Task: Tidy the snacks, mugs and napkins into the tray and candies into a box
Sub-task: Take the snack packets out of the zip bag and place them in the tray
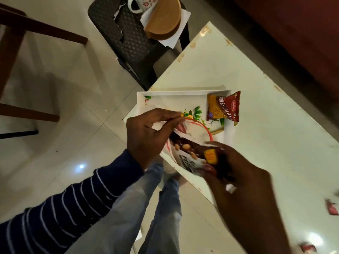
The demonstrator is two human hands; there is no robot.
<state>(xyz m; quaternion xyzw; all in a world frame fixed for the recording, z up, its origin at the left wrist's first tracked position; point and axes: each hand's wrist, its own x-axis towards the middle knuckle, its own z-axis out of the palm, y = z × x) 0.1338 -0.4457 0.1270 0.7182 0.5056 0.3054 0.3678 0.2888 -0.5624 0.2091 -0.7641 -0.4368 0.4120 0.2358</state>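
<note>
A white tray point(183, 99) with a flower print lies at the table's near corner. A red and yellow snack packet point(222, 107) rests in its right end. Over the tray's near side, my left hand point(148, 136) pinches the top edge of a brown and white peanut snack packet point(189, 154). My right hand point(242, 187), blurred, grips the same packet's lower end. A white mug point(141, 4) with red flowers, a napkin point(176, 39) and a round tan box point(165, 19) sit on a dark chair beyond the table.
The white table point(266, 134) runs off to the right. Small red candy wrappers point(333, 208) lie near its right edge, another wrapper point(308, 247) at the bottom. The dark plastic chair point(126, 39) stands at the table's far corner. A wooden frame point(22, 70) stands left.
</note>
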